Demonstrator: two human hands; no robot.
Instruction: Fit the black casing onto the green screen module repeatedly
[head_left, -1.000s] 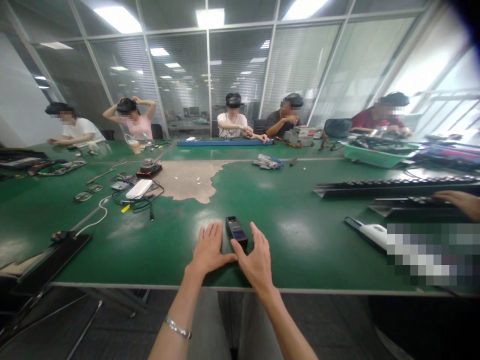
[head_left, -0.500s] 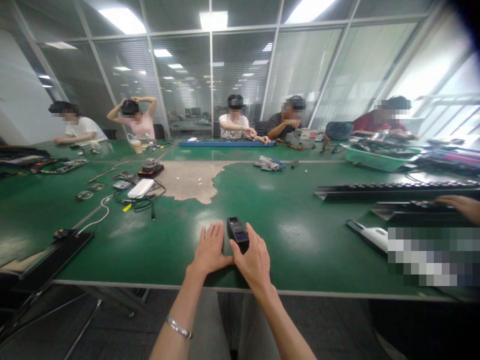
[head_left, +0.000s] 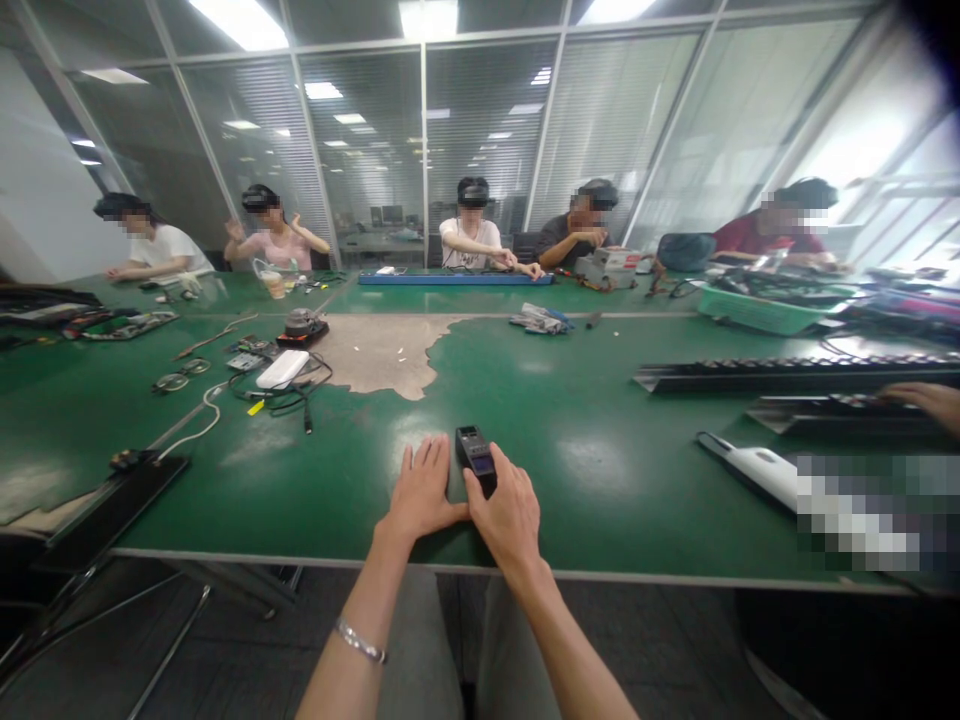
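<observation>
A small black handheld device (head_left: 474, 452) with a little screen lies on the green table (head_left: 600, 450) near its front edge. My right hand (head_left: 506, 510) has its fingers curled round the near end of the device, thumb against its left side. My left hand (head_left: 420, 492) lies flat on the table just left of the device, fingers stretched out, its thumb meeting my right thumb. A silver bracelet (head_left: 360, 642) sits on my left wrist.
A white box with black cables (head_left: 281, 372) lies to the left. Long black keyboards (head_left: 795, 375) and another person's hand (head_left: 926, 400) are at the right, with a white tool (head_left: 754, 465) nearer. A black tray (head_left: 105, 510) overhangs the left front edge. Several people sit along the far side.
My right hand's fingers have curled in from open beside the device to wrapped round its near end. My left hand has stayed flat. A person at the far left lowered their raised arms.
</observation>
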